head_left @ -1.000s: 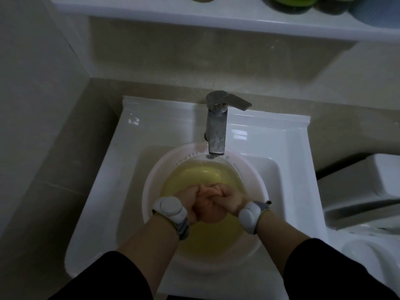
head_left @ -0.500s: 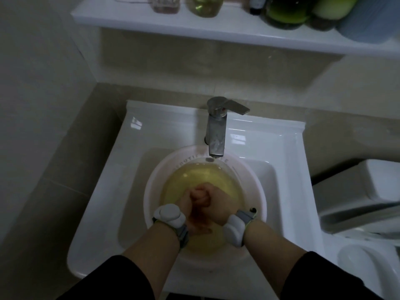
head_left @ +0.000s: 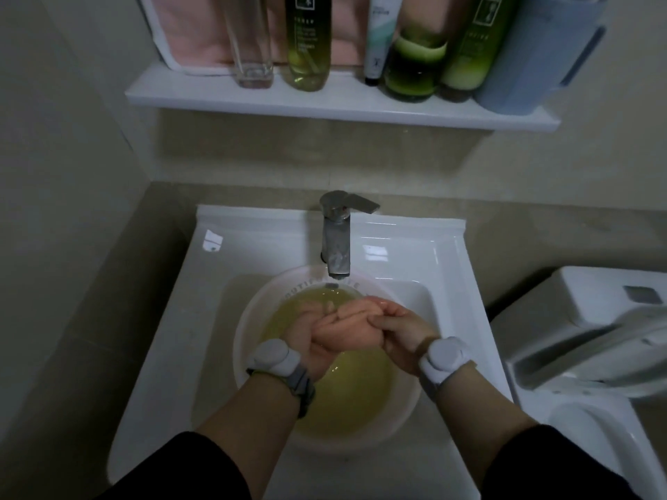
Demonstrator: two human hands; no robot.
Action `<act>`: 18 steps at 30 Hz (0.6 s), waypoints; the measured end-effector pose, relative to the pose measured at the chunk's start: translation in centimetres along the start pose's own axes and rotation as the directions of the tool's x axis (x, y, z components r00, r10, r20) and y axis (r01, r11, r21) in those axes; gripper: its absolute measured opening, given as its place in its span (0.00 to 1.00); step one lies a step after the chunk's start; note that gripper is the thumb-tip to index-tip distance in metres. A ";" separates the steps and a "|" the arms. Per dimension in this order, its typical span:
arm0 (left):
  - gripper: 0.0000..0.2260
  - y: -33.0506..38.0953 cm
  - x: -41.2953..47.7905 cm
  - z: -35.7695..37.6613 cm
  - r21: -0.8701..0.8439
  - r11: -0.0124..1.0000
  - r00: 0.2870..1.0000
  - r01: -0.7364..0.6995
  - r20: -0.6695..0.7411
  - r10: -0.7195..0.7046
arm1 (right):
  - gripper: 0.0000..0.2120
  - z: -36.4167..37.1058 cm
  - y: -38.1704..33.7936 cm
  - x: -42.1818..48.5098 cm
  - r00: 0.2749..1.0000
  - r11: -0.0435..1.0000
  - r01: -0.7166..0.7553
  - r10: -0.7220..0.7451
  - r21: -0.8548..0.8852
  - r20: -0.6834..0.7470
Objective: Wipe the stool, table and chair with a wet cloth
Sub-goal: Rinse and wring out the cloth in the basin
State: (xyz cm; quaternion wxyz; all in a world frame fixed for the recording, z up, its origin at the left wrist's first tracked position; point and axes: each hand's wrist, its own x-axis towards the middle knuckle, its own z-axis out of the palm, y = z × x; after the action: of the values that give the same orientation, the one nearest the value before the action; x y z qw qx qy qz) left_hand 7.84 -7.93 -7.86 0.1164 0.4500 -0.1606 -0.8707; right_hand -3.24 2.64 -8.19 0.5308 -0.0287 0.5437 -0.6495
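Observation:
A peach-coloured wet cloth [head_left: 348, 328] is bunched between my two hands, just above yellowish water in a round white basin [head_left: 242, 330]. My left hand [head_left: 308, 342] grips the cloth's near left part, with its fingertips dipping into the water. From the right, my right hand [head_left: 399, 332] pinches the cloth's other end. Both wrists wear grey bands. The stool, table and chair are out of view.
The basin sits in a white sink [head_left: 252, 254] under a metal faucet [head_left: 337, 240] with no water running. A white shelf [head_left: 325, 102] above holds several bottles and a blue container [head_left: 534, 52]. A white toilet [head_left: 595, 337] stands on the right, and tiled walls close in on the left.
My hands were clasped tightly over the cloth; now they have drawn apart, stretching it between them. The view has tilted up, bringing the shelf and bottles into sight.

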 end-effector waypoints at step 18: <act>0.22 2.3 -3.0 -1.8 0.429 0.884 0.958 0.186 0.120 -0.259 | 0.17 6.6 1.5 1.0 0.989 0.963 -0.124 0.102 -0.240 -0.104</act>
State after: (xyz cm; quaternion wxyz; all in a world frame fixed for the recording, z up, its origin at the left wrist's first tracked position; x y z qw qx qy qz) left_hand 11.20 -9.33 -5.72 -0.0969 0.4022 -0.2980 -0.8603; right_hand 1.37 -2.38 -7.13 0.5341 -0.0336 0.6442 -0.5465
